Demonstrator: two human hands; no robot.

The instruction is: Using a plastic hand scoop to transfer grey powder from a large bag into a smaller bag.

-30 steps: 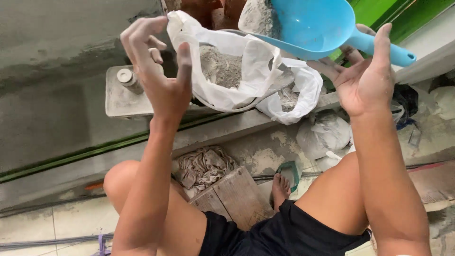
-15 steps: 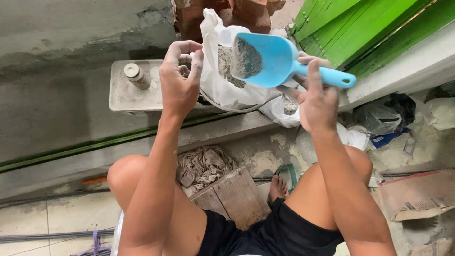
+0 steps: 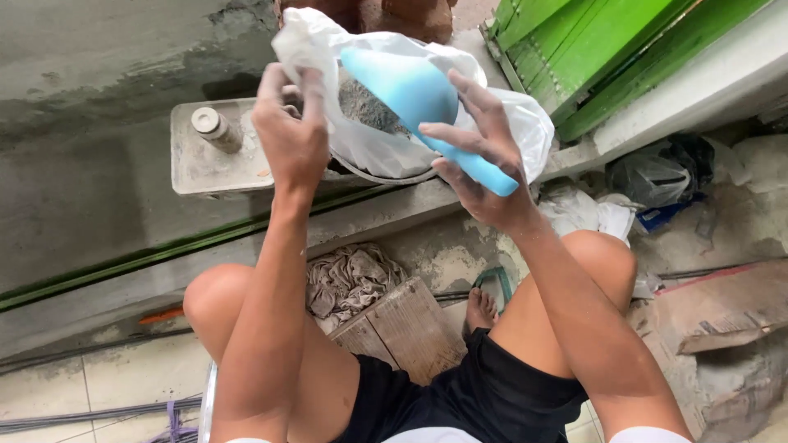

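A white plastic bag [image 3: 509,123] of grey powder [image 3: 365,107] rests on a grey ledge. My left hand [image 3: 291,135] grips the bag's rim and holds its mouth apart. My right hand [image 3: 476,164] holds a light blue plastic scoop [image 3: 410,90] by its handle. The scoop is turned bowl-down inside the bag's mouth, right over the powder. I sit with bare knees under both arms.
A flat grey scale platform [image 3: 205,160] with a small cylinder [image 3: 215,127] on it lies left of the bag. Green boards [image 3: 607,57] lean at the upper right. A crumpled rag [image 3: 349,279], a wooden block [image 3: 406,328], a cardboard piece [image 3: 722,303] and a dark bag [image 3: 657,172] lie below.
The scoop has come from high at the right, then tipped over into the bag's mouth. My left hand stays on the bag's rim.
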